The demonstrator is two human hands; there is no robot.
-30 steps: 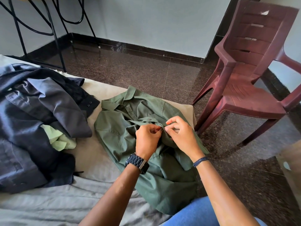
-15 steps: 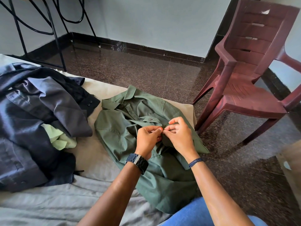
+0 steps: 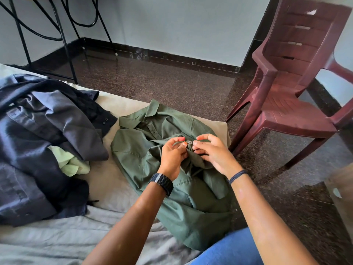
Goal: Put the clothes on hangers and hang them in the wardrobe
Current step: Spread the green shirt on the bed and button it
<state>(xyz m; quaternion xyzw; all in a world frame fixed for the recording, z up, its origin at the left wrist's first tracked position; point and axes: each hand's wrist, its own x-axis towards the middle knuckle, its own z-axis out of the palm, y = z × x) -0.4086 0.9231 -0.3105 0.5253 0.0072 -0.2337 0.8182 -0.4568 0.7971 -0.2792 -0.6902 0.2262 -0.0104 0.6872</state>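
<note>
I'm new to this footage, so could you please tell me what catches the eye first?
Both hands, left and right, pinch the placket of a crumpled olive-green cotton shirt around a small button at centre. A heap of dark navy garments lies left; a maroon plastic armchair stands right.

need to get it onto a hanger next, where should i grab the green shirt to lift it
Pinch the green shirt at both shoulders just beside the collar, coming from above at its far end. It lies front up on the bed with the collar pointing away, so lifting there should let the body hang straight.
</note>
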